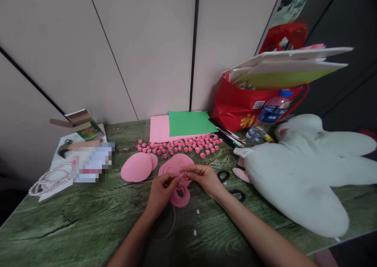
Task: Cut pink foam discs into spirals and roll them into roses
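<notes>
My left hand (162,190) and my right hand (206,179) meet fingertip to fingertip, both pinching a pink paper spiral (180,201). Part of the spiral hangs in a loop below my left fingers; its pinched end is mostly hidden by them. Just behind my hands lie more curled pink paper pieces (176,162). To the left is a small stack of round pink paper discs (136,168). Many small rolled pink paper flowers (188,144) are spread in a band farther back. Beside my right wrist are the black handles of scissors (224,176), their blades not clearly visible.
Green and pink paper sheets (190,123) lie by the wall, with pens (231,135) beside them. At right are a red bag (232,105), a water bottle (271,113) and a white plush toy (294,172). Bead strings (53,178) and an opened box (88,130) are at left.
</notes>
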